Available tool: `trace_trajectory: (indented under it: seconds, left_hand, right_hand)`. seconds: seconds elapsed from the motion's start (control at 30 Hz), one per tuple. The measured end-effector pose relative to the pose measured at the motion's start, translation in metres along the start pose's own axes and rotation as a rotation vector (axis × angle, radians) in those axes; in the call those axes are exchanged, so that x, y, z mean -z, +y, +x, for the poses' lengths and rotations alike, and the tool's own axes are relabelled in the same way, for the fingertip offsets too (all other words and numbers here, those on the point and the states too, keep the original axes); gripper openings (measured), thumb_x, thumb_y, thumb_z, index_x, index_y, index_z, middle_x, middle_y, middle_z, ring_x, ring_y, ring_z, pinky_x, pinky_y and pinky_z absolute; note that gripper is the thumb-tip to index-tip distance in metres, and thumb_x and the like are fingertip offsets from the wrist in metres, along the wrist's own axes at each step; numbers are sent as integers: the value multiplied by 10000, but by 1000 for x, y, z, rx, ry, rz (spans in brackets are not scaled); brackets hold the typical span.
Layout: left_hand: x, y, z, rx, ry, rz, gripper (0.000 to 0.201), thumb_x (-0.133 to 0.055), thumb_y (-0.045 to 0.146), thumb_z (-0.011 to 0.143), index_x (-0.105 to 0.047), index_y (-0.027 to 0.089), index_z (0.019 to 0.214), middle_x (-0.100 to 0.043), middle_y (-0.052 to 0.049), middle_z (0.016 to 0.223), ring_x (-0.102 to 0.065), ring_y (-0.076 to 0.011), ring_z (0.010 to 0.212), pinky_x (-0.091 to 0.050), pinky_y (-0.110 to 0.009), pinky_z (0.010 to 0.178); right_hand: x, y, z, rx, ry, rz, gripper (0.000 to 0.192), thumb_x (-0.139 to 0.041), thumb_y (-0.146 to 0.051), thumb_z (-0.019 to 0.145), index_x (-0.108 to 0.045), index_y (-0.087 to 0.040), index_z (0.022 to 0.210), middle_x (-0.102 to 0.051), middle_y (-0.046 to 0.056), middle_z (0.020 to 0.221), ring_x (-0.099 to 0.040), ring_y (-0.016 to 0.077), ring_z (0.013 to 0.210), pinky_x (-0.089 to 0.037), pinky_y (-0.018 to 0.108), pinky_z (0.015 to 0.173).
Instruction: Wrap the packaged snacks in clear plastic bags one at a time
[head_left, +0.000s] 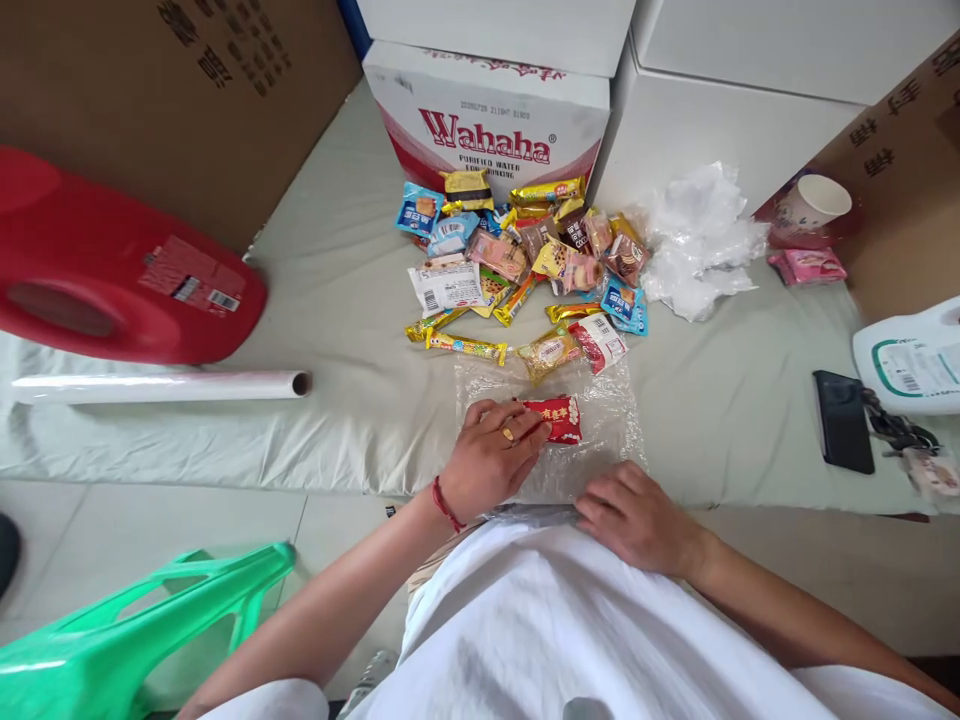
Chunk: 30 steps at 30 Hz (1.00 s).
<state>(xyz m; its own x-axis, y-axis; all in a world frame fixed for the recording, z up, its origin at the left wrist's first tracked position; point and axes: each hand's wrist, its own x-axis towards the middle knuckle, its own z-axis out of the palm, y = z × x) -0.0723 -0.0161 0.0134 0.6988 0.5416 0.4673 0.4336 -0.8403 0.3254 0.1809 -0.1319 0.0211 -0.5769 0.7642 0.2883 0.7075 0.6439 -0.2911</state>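
My left hand [491,455] rests on a small red snack packet [559,417], fingers curled over its left end. The packet lies on a clear plastic bag [607,415] spread flat on the pale sheet. My right hand [634,515] presses down on the near edge of that bag, fingers bent, nothing visibly in it. Just beyond the bag lies a pile of several wrapped snacks [525,265], in gold, blue, pink and white wrappers.
A Wahaha water carton [487,125] stands behind the snacks. Crumpled clear plastic [697,245] and a paper cup [814,205] are at the right, a black phone [844,420] further right. A film roll [157,386] and a red container [97,265] lie left; a green stool [142,630] is near left.
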Motion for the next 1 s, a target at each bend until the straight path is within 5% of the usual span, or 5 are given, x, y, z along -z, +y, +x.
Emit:
trace_trajectory:
  seconds: [0.2, 0.6, 0.83, 0.9, 1.0]
  left_hand:
    - [1, 1, 3, -28, -24, -1, 309, -603, 173, 923, -721, 260, 1195, -769, -54, 1188, -638, -265, 1113, -378, -471, 989]
    - [10, -3, 18, -1, -191, -20, 373, -564, 128, 908, -750, 297, 1183, -777, -41, 1158, -616, -253, 1090, -344, -474, 967]
    - [20, -23, 17, 112, -297, -303, 509, -501, 78, 841, -730, 313, 1230, -733, -36, 1312, -672, -249, 1130, -314, -519, 1075]
    - [25, -33, 3, 262, -235, -546, 450, -486, 147, 873, -743, 293, 1212, -727, -48, 1321, -670, -270, 1158, -353, -503, 1085]
    - [31, -34, -24, 526, 78, -932, 423, -427, 364, 989, -679, 246, 1308, -729, -105, 1288, -674, -304, 1143, -422, -505, 1067]
  right_hand:
    - [-29, 4, -26, 22, 67, -33, 294, -578, -115, 983, -706, -232, 1221, -733, 70, 1090, -594, 213, 1039, -474, 430, 974]
    - [24, 42, 75, -343, 139, 474, 204, -509, -279, 1040, -703, -219, 1037, -659, 88, 1115, -651, 182, 998, -530, 322, 865]
    - [-10, 54, 112, -498, -168, 164, 223, -509, -319, 1043, -685, -201, 973, -694, 62, 984, -640, 183, 879, -428, 275, 721]
    - [-13, 51, 115, -541, -227, 73, 240, -482, -323, 1054, -678, -203, 986, -692, 60, 1001, -633, 184, 881, -393, 272, 695]
    - [-14, 48, 116, -567, -260, 23, 251, -454, -317, 1063, -664, -203, 986, -691, 54, 1012, -626, 178, 865, -363, 272, 676]
